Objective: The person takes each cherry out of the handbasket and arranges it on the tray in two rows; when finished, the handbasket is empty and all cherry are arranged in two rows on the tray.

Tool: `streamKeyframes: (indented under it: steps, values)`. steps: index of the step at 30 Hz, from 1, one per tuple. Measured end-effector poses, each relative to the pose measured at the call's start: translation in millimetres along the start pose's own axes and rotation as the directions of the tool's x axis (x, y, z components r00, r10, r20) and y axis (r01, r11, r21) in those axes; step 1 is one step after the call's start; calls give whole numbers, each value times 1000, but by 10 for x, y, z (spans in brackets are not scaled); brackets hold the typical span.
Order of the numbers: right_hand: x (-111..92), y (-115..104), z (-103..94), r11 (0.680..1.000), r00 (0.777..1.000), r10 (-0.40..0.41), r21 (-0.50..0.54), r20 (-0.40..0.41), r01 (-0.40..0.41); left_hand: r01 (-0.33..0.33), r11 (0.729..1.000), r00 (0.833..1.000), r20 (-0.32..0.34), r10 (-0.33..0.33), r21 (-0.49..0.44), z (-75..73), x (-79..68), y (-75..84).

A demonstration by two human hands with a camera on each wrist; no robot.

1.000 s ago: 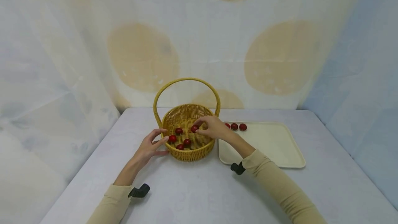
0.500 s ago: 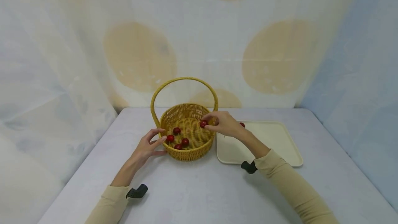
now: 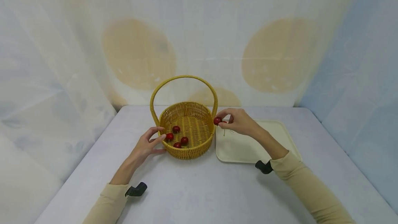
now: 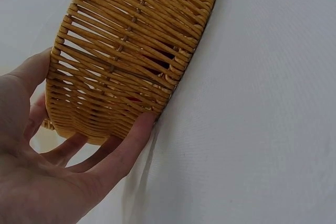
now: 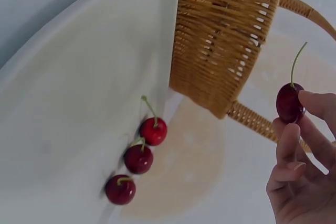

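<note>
A yellow wicker basket [image 3: 186, 153] with a tall hoop handle stands on the table, with several red cherries [image 3: 184, 140] towards its left and near side. My left hand [image 3: 146, 145] grips the basket's left wall; in the left wrist view its spread fingers [image 4: 134, 142] lie against the weave. My right hand [image 3: 240, 122] pinches a dark red cherry [image 5: 290, 103] between thumb and fingertips, its green stem pointing away. That cherry is held up by the basket's right rim, above the cream tray [image 3: 242, 151]. Three cherries [image 5: 138, 159] sit in a row along the tray's edge, partly hidden by my hand in the head view.
The tray lies just right of the basket on a white-covered table [image 3: 199, 189]. Pale curtains [image 3: 208, 44] with tan circles hang behind it. A black wrist mount [image 3: 136, 189] sticks out from each sleeve.
My right hand has moved right with the cherry, from inside the basket past its right rim to the tray. My left hand stays on the basket.
</note>
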State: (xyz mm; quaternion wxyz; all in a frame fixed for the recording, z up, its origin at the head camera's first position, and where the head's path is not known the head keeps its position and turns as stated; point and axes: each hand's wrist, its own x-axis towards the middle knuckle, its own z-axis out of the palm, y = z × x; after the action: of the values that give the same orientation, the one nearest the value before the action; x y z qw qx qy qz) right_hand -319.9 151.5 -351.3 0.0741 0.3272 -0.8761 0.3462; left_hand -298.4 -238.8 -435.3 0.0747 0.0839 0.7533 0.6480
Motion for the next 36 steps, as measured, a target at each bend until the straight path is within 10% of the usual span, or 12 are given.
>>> streamKeyframes:
  steps: [36]
  values:
    - [-522, 777, -402, 969, 978, 204, -134, -39, -207, 10, 1000, 1000, -2, -10, -9, -10, 5, 11]
